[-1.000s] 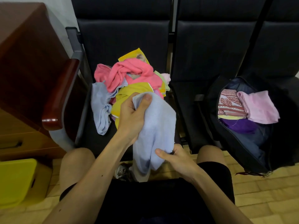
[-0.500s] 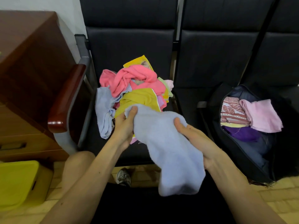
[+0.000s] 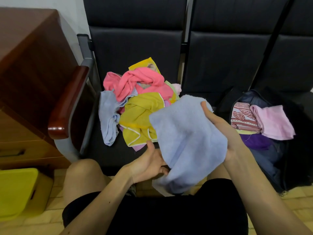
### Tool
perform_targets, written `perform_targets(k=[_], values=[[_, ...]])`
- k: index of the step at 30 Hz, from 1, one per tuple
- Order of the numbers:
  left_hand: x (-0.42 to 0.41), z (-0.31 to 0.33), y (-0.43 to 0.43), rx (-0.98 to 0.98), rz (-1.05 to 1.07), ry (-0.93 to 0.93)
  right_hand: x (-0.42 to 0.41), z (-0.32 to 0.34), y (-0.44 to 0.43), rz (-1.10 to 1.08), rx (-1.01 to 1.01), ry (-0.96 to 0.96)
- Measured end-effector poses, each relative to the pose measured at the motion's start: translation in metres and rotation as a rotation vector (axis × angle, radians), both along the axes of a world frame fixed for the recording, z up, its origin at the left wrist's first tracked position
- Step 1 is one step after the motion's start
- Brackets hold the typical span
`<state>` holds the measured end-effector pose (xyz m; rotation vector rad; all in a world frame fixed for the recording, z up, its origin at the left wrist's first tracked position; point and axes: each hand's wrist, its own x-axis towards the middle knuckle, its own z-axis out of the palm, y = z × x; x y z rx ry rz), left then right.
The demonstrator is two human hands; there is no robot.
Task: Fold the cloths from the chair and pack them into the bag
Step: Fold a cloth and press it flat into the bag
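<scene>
One light-blue towel (image 3: 184, 133) is held before the cloth pile (image 3: 140, 107) on the chair (image 3: 135, 48). Its top edge is pinched by the right hand (image 3: 218, 131). The left hand (image 3: 149, 163) is placed beneath it, and its grip cannot be told.

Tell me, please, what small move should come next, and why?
Probably the left hand should take the lower edge of the held cloth and pull it flat. The right hand pinches its top edge; it hangs bunched, not yet folded.

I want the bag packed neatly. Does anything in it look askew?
The pale pink cloth lies tilted in the bag, overlapping the patterned cloth at an angle rather than squared with it. Nothing else stands out.
</scene>
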<state>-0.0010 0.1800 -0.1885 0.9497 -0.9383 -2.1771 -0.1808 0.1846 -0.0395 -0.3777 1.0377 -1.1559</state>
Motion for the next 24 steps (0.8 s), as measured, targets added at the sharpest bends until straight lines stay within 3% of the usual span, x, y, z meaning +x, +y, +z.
perform_targets(k=[3, 9, 13, 18, 24], values=[[0.005, -0.016, 0.003, -0.127, -0.128, -0.187, 0.0, -0.003, -0.002, 0.051, -0.02, -0.021], [0.003, 0.006, 0.007, -0.216, -0.161, -0.16, -0.007, -0.003, -0.002, 0.072, -0.052, -0.112], [0.01, 0.008, 0.012, -0.256, -0.025, -0.179, -0.015, -0.002, -0.007, -0.005, -0.052, -0.023], [0.016, 0.011, 0.018, -0.201, 0.071, -0.174, -0.024, -0.015, -0.016, -0.151, 0.013, -0.023], [0.001, 0.037, 0.003, 0.04, 0.274, 0.063, -0.019, -0.068, -0.025, -0.132, 0.046, -0.113]])
